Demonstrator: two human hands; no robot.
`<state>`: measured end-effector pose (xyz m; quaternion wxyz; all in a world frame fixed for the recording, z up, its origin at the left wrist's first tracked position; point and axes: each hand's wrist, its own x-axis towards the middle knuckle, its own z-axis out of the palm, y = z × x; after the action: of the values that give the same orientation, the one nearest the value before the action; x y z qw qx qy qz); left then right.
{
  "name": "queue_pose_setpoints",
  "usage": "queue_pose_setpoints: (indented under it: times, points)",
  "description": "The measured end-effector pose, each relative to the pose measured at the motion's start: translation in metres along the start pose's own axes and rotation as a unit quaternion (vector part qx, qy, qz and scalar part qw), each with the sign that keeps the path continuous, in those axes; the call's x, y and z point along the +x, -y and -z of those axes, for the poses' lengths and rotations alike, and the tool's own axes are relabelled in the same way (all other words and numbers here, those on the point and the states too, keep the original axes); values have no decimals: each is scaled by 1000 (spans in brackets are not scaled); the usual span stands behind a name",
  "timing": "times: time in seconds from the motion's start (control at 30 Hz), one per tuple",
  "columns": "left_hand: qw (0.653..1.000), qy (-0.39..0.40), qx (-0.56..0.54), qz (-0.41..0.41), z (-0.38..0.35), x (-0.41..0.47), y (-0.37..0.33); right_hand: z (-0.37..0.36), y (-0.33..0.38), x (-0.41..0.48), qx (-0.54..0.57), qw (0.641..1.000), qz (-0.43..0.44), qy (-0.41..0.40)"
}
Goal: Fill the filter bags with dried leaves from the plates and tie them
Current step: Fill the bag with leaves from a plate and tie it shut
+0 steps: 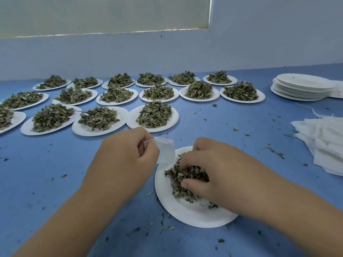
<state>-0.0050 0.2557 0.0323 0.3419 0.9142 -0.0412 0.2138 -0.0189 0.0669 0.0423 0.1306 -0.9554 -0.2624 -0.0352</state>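
Observation:
A white paper plate [187, 212] lies close in front of me on the blue table, with a small heap of dried leaves [182, 179] on it. My right hand [213, 167] lies over that heap, its fingers and thumb curled round a clump of leaves. My left hand [124, 156] hovers just left of the plate and pinches the rim of a small white filter bag [166, 152], which hangs with its mouth toward the leaves. The far side of the heap is hidden under my right hand.
Several white plates heaped with dried leaves [154, 114] stand in rows across the far half of the blue table [55, 182]. At the far right is a stack of bare plates [302, 88]; a pile of flat white filter bags [323, 141] lies nearer. Leaf crumbs are scattered around.

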Motion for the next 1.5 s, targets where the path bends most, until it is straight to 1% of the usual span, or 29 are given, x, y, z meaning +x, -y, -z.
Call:
queue_pose_setpoints:
  times: [0.23,0.37,0.6,0.77,0.87,0.93,1.07,1.2,1.33,1.4,1.5]
  points:
    - [1000,12,-2,-9,-3,-1,2,0,-3,1,28,999,18,2]
    - [999,25,-16,-20,-4,-1,2,2,-5,2,59,998,4,-5]
    - [998,22,-12,-51,-4,-2,3,18,-17,3,174,983,-45,-24]
    - [998,15,-13,-66,-6,-2,2,26,-18,3,228,970,-40,-70]
    - [996,15,-12,-84,-8,-5,-2,23,-12,3,225,970,-17,-88]
    - [995,8,-6,-102,-10,-7,-5,19,-8,4,202,975,-9,-97]
    - [994,10,0,-111,-14,-11,-11,11,-2,6,123,988,-20,-97]
    - [992,17,-6,-121,-16,-12,-13,3,5,7,86,988,-30,-125]
    - [992,14,-43,-114,-17,-12,-13,-1,10,9,51,986,-24,-154]
    - [993,12,-62,-103,-17,-12,-13,-2,8,9,61,985,-20,-159]
    - [993,9,-83,-85,-16,-11,-12,-1,6,7,114,979,-12,-170]
